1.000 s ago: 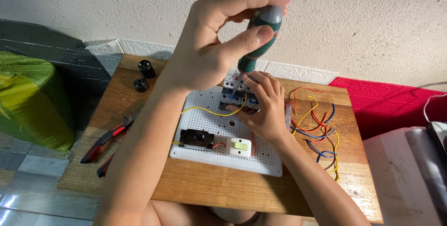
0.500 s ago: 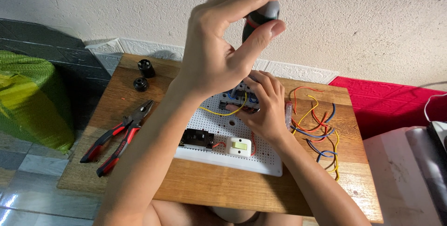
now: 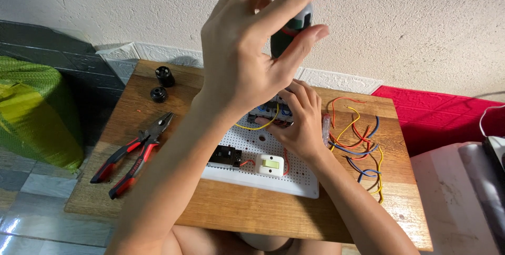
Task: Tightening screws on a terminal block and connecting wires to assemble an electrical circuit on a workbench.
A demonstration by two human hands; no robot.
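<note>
This looks like a home corner used for electrical practice, down at floor level. A low wooden board [image 3: 173,218] rests on grey floor tiles [image 3: 31,192] against a rough plastered wall [image 3: 421,18]. On it sit a white perforated panel [image 3: 263,181], loose coloured wires [image 3: 363,144] at right and red-handled pliers [image 3: 131,155] at left. A red mat [image 3: 442,113] lies far right.

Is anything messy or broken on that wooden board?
Nothing looks broken. The one untidy spot is the loose coloured wires, a tangle lying on the wooden board right of the white perforated panel. The pliers lie flat at left.
</note>
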